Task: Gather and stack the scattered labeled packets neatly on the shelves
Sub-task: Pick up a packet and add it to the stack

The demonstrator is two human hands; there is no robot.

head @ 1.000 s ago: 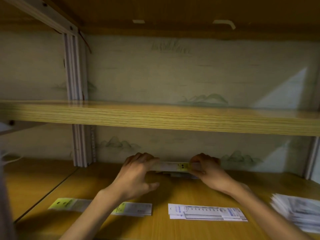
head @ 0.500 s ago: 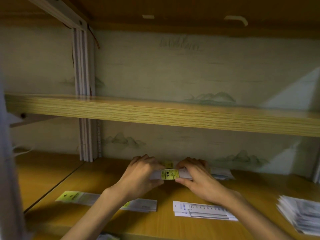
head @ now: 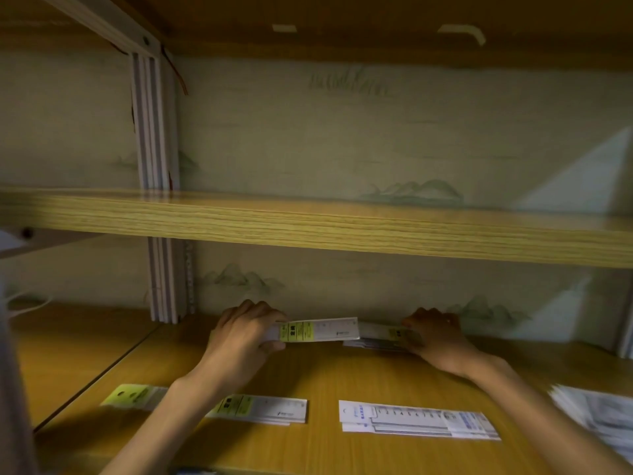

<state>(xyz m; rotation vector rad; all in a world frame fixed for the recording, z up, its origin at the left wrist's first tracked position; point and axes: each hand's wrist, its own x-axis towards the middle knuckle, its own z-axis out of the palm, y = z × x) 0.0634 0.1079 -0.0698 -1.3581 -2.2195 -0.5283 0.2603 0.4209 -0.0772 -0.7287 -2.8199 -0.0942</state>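
Single head view, close, facing straight into lower shelf bay, wall behind; slightly downward.

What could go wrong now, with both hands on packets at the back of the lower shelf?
1. The left hand grips only one end of the lifted packet; its free end could sag or slip out.
2. The right hand holds a back pile that looks uneven, so stacking onto it may skew it.
3. Either forearm could brush the front packets out of line.
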